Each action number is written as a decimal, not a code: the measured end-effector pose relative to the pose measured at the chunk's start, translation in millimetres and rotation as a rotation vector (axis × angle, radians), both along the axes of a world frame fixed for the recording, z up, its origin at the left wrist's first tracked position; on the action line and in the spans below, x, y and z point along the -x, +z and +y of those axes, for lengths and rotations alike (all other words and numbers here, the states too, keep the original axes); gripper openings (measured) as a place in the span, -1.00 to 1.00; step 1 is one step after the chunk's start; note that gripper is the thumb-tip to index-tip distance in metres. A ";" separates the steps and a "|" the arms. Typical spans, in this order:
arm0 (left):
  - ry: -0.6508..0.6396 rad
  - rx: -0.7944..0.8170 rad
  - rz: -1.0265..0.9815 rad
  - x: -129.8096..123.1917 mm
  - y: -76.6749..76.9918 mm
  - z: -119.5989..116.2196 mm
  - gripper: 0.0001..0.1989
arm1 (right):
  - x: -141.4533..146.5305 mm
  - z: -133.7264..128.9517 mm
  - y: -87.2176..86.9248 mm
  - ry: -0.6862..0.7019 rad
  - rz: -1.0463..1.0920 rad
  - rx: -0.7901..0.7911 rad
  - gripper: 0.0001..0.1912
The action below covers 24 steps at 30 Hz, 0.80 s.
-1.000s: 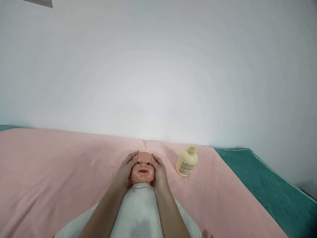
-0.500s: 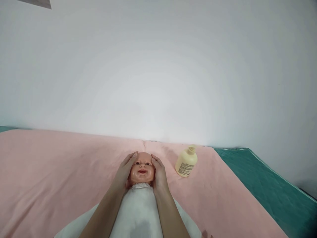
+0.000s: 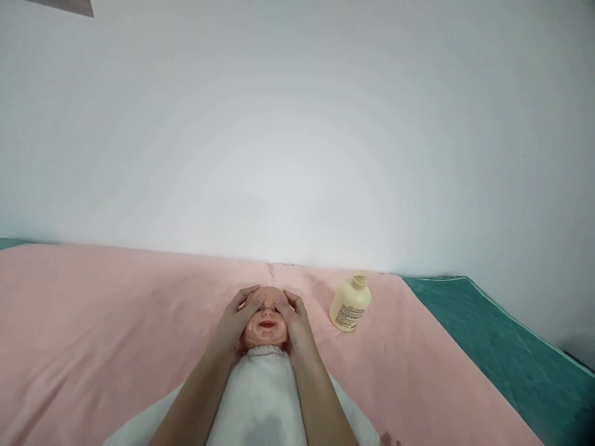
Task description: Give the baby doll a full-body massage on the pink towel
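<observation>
A baby doll [image 3: 266, 334] in a white garment [image 3: 263, 396] lies on its back, its head pointing away from me. My left hand [image 3: 233, 322] cups the left side of the doll's head, with the thumb laid over the eye on that side. On the other side, my right hand [image 3: 297, 325] holds the head in the same way, thumb on the other eye. The doll's nose and red mouth show between my hands. To the right stands a pale yellow pump bottle [image 3: 349, 305], touched by neither hand.
Beneath the doll is a pink cloth [image 3: 139, 322] with some creases. A green sheet [image 3: 502, 347] shows at the right, and a little of it at the far left. Behind the cloth rises a pale wall [image 3: 297, 136].
Both thumbs have moved inward from the sides of the doll's forehead onto its eyes, which were uncovered before. The hands still hold the head.
</observation>
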State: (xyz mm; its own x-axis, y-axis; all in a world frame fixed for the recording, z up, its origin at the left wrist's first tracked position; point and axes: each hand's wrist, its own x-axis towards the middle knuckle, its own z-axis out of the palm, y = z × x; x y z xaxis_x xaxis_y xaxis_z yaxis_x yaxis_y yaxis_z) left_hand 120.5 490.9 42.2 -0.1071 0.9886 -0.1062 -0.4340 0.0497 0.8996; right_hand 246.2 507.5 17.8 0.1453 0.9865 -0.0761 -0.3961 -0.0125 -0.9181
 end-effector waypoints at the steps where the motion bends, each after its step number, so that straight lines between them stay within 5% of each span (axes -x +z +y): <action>1: 0.000 -0.004 -0.004 -0.1 0.4 -0.3 -0.49 | -0.2 0.7 -0.3 0.001 0.004 0.013 -0.47; 24: 0.025 0.090 -0.189 -0.4 7.5 -3.4 -0.63 | -2.1 -5.2 10.0 0.032 0.238 0.041 -0.58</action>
State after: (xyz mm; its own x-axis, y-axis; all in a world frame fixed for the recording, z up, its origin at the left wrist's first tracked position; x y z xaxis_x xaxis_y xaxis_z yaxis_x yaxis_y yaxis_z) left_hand 120.8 487.4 49.7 -0.1010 0.9714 -0.2149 -0.5964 0.1138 0.7946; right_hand 248.3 502.4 27.9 0.0867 0.9858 -0.1441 -0.6001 -0.0637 -0.7974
